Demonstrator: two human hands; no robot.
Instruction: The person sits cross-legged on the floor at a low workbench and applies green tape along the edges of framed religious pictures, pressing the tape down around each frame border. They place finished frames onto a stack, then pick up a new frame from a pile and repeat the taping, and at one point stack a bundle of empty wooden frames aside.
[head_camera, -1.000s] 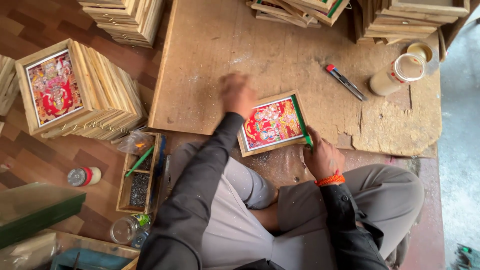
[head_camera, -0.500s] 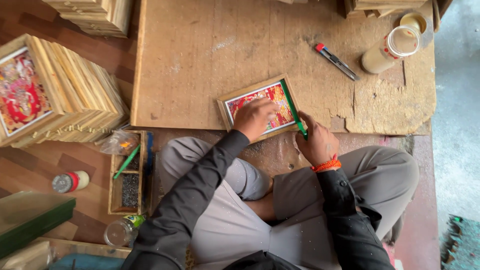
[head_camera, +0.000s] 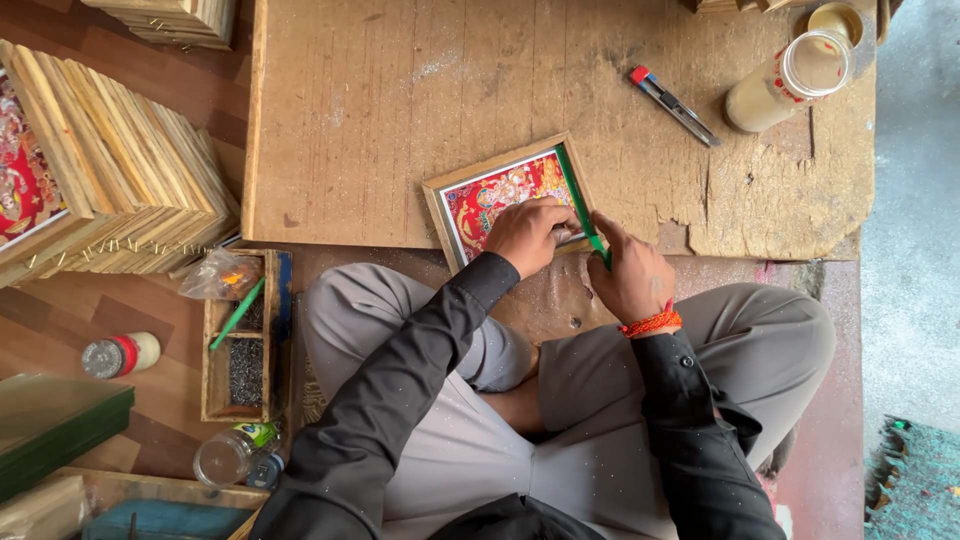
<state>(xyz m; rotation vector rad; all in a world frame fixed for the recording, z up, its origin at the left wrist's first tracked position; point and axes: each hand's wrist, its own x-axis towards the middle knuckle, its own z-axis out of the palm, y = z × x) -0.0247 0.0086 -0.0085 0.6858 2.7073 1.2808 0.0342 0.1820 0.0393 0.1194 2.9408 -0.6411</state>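
A worn wooden work board (head_camera: 380, 120) fills the upper middle of the view, its right part cracked and chipped along the near edge. To the left of the board, a tall stack of wooden frames (head_camera: 110, 180) lies on its side on the floor, a red picture showing on its end face. The person sits cross-legged at the board's near edge, in grey trousers and a dark long-sleeved shirt.

A small wooden picture frame (head_camera: 505, 195) with a red and gold print lies at the board's near edge, near the middle, turned at an angle. The left hand (head_camera: 530, 235) rests on the frame's lower right part, fingers curled down and pressing on it. The right hand (head_camera: 630, 275), with an orange thread at the wrist, sits just beside the frame's right corner at the board's edge, closed around the lower end of a thin green strip (head_camera: 580, 200) that runs along the frame's right side.

At the board's far right corner lies a pale bottle (head_camera: 780, 85) on its side with its mouth open. Near it, towards the middle, lies a utility knife (head_camera: 672, 104) with a red tip. On the floor left of the person's knee stands a small wooden tray (head_camera: 240, 345) holding dark small pieces and a green stick.
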